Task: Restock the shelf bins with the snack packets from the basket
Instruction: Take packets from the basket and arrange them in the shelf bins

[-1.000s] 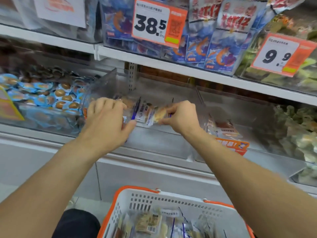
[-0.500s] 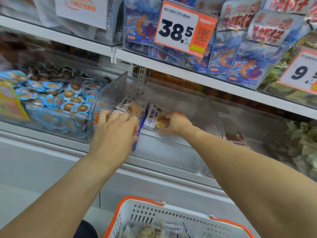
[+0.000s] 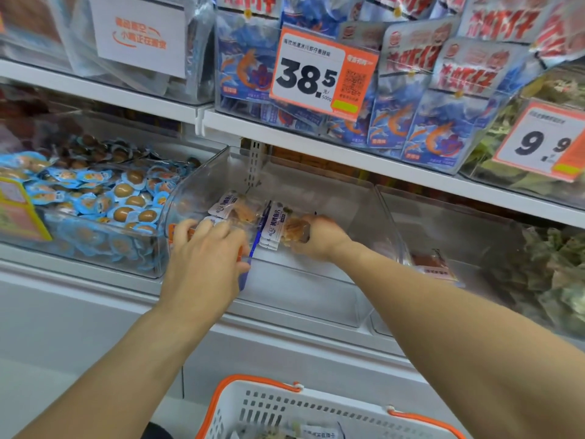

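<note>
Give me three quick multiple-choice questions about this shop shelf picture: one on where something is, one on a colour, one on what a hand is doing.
1. Where is the bin of egg packets?
A. Left of the clear bin the hands reach into
B. Right of it
C. On the floor

2. What colour is the basket rim?
A. Green
B. Orange
C. Black

3. What is the right hand doing?
A. Hanging idle
B. Pointing at a price tag
C. Holding snack packets in the bin

Answers: 1 A, the egg packets lie left of both hands. 2 B, orange trim edges the white basket. 3 C, its fingers curl round the packets.
</note>
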`<state>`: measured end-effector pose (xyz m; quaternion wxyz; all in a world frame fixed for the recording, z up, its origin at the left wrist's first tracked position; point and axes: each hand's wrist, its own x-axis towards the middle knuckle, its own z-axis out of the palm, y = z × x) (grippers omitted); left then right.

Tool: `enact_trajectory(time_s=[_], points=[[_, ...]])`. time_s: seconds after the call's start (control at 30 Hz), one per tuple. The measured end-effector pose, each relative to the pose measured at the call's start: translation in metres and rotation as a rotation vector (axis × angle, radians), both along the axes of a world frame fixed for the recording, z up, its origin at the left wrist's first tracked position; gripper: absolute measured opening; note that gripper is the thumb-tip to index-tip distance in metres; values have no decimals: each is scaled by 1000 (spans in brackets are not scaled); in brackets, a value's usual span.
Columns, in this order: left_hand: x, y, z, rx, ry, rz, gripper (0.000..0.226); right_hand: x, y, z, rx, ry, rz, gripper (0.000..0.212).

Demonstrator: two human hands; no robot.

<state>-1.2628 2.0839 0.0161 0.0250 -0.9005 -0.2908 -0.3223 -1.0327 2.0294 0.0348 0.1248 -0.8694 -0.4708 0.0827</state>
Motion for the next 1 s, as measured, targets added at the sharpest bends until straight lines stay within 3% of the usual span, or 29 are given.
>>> enact_trajectory(time_s=[0.1, 0.2, 0.3, 0.37, 0.43, 0.5, 0.6, 0.7, 0.77, 0.87, 0.93, 1.0], points=[[-2, 1, 2, -12, 12, -24, 29, -10, -18, 16, 97, -67, 0, 51], [-3, -1, 1, -14, 16, -30, 29, -28, -56, 29, 419, -106, 40, 35], [0, -15, 3, 13, -24, 18, 47, -59, -114, 30, 710, -141, 167, 16], [4, -36, 8, 82, -134, -87, 45, -76, -153, 14, 780, -137, 213, 14], [12, -67, 4, 56, -203, -284, 27, -85, -186, -16, 767, -85, 222, 16], [18, -101, -17, -145, -94, -434, 10, -92, -218, -54, 704, -21, 195, 16], [24, -152, -71, -349, 350, -461, 10, -101, -259, -118, 535, 121, 79, 16], [17, -195, -132, -555, 703, -432, 13, -102, -291, -176, 177, 265, -19, 11], [2, -219, -171, -713, 893, -413, 13, -104, -308, -204, -130, 345, -24, 22], [-24, -252, -211, -802, 1053, -428, 26, -109, -335, -237, -584, 417, 39, 57], [-33, -264, -225, -738, 1068, -420, 37, -108, -349, -250, -666, 387, 61, 56], [-35, -272, -230, -732, 1025, -387, 38, -104, -356, -255, -642, 330, 56, 40]])
